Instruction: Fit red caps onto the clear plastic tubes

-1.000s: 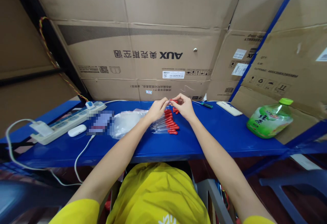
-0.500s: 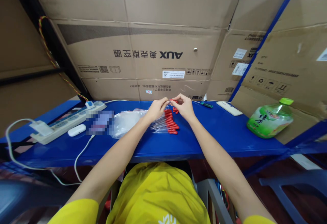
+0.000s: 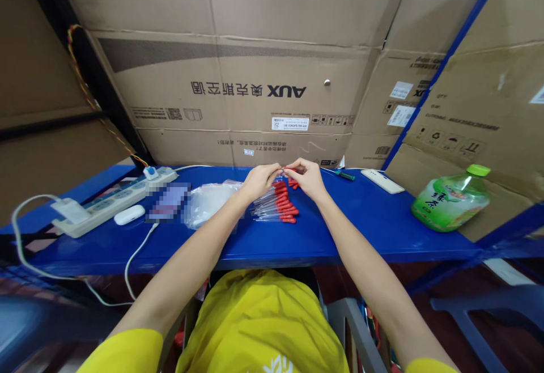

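Note:
My left hand (image 3: 259,181) and my right hand (image 3: 307,177) meet at the back of the blue shelf (image 3: 361,220), fingers pinched together. Between the fingertips is a thin clear tube with a red cap (image 3: 289,168); the left pinches the clear end, the right pinches the red end. Right below the hands lies a row of several like tubes with red caps (image 3: 280,206). A few loose red caps (image 3: 293,183) lie under my right hand.
Clear plastic bags (image 3: 207,203) lie left of the tubes. Further left are a blurred flat item, a white earbud case (image 3: 129,214) and a power strip (image 3: 110,203) with cables. A green bottle (image 3: 451,199), a white remote (image 3: 382,181) and a small screwdriver (image 3: 343,175) sit to the right. Cardboard boxes (image 3: 255,89) wall the back.

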The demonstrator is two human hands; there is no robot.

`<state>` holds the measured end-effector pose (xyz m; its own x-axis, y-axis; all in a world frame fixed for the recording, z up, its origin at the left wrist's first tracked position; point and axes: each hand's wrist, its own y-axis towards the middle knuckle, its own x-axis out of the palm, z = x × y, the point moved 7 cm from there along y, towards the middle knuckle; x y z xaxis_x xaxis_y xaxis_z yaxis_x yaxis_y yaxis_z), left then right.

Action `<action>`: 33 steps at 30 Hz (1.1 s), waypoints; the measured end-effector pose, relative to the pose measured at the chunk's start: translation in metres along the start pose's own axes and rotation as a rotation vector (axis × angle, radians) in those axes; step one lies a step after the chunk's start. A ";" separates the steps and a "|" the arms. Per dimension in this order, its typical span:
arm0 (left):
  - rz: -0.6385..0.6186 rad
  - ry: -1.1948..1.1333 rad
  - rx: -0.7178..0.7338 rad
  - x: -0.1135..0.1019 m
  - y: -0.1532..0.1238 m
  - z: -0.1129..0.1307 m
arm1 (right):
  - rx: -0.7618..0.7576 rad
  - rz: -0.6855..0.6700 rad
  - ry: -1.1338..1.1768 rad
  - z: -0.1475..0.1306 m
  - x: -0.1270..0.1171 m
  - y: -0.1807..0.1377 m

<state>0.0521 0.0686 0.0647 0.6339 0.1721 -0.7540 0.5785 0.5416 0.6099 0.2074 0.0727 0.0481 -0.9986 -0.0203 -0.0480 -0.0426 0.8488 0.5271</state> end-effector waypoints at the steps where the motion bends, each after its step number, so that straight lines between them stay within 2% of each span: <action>1: -0.005 0.015 0.003 0.000 0.000 0.000 | 0.001 -0.005 0.000 0.000 0.000 0.000; 11: -0.090 0.144 0.060 0.002 -0.002 0.000 | 0.029 -0.098 -0.051 0.002 0.000 -0.002; 15: -0.043 0.072 0.060 0.003 -0.002 -0.003 | 0.015 -0.096 -0.037 0.000 0.000 0.000; 20: 0.040 -0.022 0.072 -0.005 0.001 -0.004 | 0.055 -0.094 -0.008 -0.001 -0.003 0.001; 26: 0.066 -0.105 0.148 -0.012 0.001 -0.004 | 0.039 -0.088 0.054 -0.007 -0.004 -0.001; 33: 0.084 -0.189 0.147 -0.015 0.002 0.003 | 0.020 -0.053 0.103 -0.010 -0.001 -0.002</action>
<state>0.0450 0.0647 0.0777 0.7596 0.0477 -0.6486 0.5791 0.4042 0.7080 0.2084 0.0655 0.0560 -0.9929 -0.1186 0.0132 -0.0954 0.8557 0.5086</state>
